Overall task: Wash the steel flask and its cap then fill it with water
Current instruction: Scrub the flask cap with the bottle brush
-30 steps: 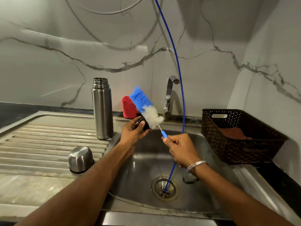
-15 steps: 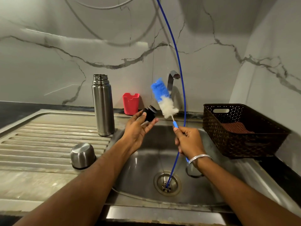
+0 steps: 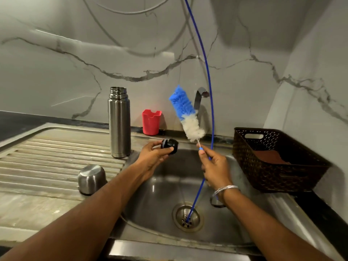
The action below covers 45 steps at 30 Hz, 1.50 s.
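**Brush lifted clear of stopper; scrub of cap part appears finished**

Since the earlier frames the bottle brush has swung up and away to the right, and now stands near-upright in front of the tap, apart from the black stopper. Judgement: stopper scrubbing is done or paused; rinsing is likely next.

Left hand: fingers and thumb curled round the stopper, held over the sink edge. Right hand: pinches the brush handle near its blue tip; the grip lower down is hidden, possibly the full fist.

Steel flask stands upright and open on the drainboard, untouched. The steel cup-cap sits inverted nearer the camera. No water visibly running.
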Tool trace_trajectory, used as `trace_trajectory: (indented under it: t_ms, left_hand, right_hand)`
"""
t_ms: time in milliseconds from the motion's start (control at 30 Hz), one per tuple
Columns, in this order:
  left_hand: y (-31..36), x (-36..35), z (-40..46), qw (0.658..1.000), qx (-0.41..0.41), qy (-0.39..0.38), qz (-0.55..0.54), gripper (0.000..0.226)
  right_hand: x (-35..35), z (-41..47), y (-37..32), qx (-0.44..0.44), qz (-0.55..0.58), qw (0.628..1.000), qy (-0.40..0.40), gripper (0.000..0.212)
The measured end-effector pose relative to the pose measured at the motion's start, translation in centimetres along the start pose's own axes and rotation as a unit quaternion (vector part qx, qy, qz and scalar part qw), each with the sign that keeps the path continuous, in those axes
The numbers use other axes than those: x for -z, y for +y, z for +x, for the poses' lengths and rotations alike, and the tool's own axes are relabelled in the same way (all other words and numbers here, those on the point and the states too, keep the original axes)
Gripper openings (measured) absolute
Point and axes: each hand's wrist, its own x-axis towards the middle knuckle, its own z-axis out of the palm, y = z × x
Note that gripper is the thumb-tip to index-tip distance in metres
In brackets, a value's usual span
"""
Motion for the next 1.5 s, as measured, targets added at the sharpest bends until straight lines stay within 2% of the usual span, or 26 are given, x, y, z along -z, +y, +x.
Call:
trace_trajectory:
  t_ms: [100, 200, 300, 367, 433, 533, 600, 800, 967, 1133, 1267, 1433, 1500]
  left_hand:
    - [-0.2, -0.6, -0.6, 1.0, -0.011, -0.001, -0.02, 0.053]
    - [-0.1, -0.6, -1.2, 1.0, -0.023, 0.001, -0.004, 0.052]
    - [-0.5, -0.8, -1.3, 1.0, -0.025, -0.005, 0.003, 0.04]
    - [-0.2, -0.5, -1.3, 1.0, -0.024, 0.013, -0.001, 0.032]
    - [0.0, -0.4, -0.9, 0.999, -0.031, 0.025, -0.016, 0.038]
    - [0.2, 0.4, -0.7, 0.999, -0.032, 0.039, -0.008, 0.051]
    - [0.3, 0.6, -0.7, 0.999, -0.03, 0.034, 0.01, 0.047]
    - [0.1, 0.3, -0.2, 0.996, -0.035, -0.052, 0.065, 0.036]
    - [0.4, 0.7, -0.2, 0.997, -0.061, 0.028, 0.038, 0.027]
    - [0.5, 0.2, -0.9, 0.993, -0.053, -0.044, 0.092, 0.046]
    - [0.6, 0.4, -0.5, 0.996, -0.072, -0.006, 0.06, 0.045]
    - [0.7, 0.0, -0.8, 0.993, -0.058, -0.052, 0.085, 0.042]
    - [0.7, -0.3, -0.8, 0.996, -0.068, -0.015, 0.057, 0.041]
  right_hand:
    - [0.2, 0.4, 0.1, -0.059, 0.039, 0.997, -0.03, 0.019]
    - [-0.4, 0.8, 0.6, -0.102, -0.011, 0.994, -0.035, 0.017]
    - [-0.4, 1.0, 0.7, -0.055, -0.066, 0.995, -0.043, 0.027]
    - [-0.9, 0.7, 0.7, -0.012, -0.066, 0.996, -0.053, 0.041]
    - [-0.9, 0.8, 0.8, 0.011, -0.055, 0.997, -0.049, 0.048]
    - [-0.9, 0.6, 0.9, 0.002, -0.078, 0.995, -0.055, 0.046]
    - [-0.8, 0.3, 1.2, 0.02, -0.116, 0.991, -0.064, 0.045]
    - [-0.4, 1.0, 1.6, 0.065, -0.199, 0.977, -0.041, 0.042]
    - [-0.2, 0.4, 1.6, 0.099, -0.199, 0.973, -0.061, 0.046]
    - [-0.3, 0.7, 1.3, 0.109, -0.216, 0.97, -0.032, 0.043]
    - [-0.8, 0.4, 1.0, 0.134, -0.244, 0.959, -0.062, 0.044]
    - [-0.3, 0.9, 1.1, 0.115, -0.248, 0.961, -0.034, 0.043]
    - [-0.6, 0.7, 1.0, 0.111, -0.233, 0.965, -0.043, 0.043]
